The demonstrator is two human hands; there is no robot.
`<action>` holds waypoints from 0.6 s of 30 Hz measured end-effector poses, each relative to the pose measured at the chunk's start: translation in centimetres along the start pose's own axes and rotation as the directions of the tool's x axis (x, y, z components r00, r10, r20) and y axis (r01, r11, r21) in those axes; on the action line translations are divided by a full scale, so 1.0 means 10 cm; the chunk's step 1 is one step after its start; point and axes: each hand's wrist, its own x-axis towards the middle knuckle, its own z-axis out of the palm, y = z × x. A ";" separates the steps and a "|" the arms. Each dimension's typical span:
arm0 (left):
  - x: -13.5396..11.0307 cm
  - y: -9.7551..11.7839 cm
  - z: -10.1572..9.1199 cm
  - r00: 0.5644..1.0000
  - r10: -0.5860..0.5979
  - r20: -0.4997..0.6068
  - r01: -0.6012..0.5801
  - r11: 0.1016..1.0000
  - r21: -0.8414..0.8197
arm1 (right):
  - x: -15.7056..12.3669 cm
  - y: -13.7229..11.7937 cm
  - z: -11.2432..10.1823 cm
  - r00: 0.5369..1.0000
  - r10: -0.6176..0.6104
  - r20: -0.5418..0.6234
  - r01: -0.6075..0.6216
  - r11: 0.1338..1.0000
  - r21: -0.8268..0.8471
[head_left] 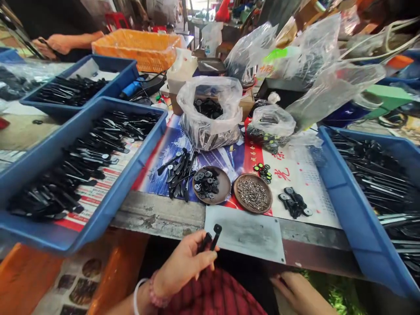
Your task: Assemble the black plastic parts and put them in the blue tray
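My left hand (183, 264) is closed around two short black plastic arms (211, 238), held just below the table's front edge. One arm ends in a round eyelet that points up. My right hand (300, 293) rests low at the bottom edge, over my lap; its fingers are mostly hidden. On the table in front lie a loose pile of black arms (179, 173), a brown dish of black washers (211, 184) and a brown dish of small metal screws (252, 193). A small heap of black round caps (294, 203) sits to the right of the dishes.
A blue tray of black parts (82, 162) overhangs the table at left, another blue tray (78, 85) behind it, a third blue tray (370, 192) at right. Clear plastic bags of parts (211, 111) stand at the back. Another person's hands (54, 43) work at far left by an orange basket (141, 48).
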 end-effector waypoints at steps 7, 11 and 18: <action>0.01 0.01 0.00 0.998 0.012 0.068 -0.010 0.999 -0.032 | 0.04 -0.66 -0.60 0.985 -0.164 -0.049 0.167 0.985 0.044; -0.10 -0.01 -0.03 0.999 0.025 0.042 -0.022 0.997 -0.073 | 0.53 -0.99 -0.69 0.931 -0.306 -0.198 0.315 0.949 0.016; -0.18 -0.08 -0.10 0.996 0.057 -0.067 -0.064 0.992 -0.108 | 1.24 -1.28 -0.63 0.879 -0.452 -0.151 0.443 0.892 -0.093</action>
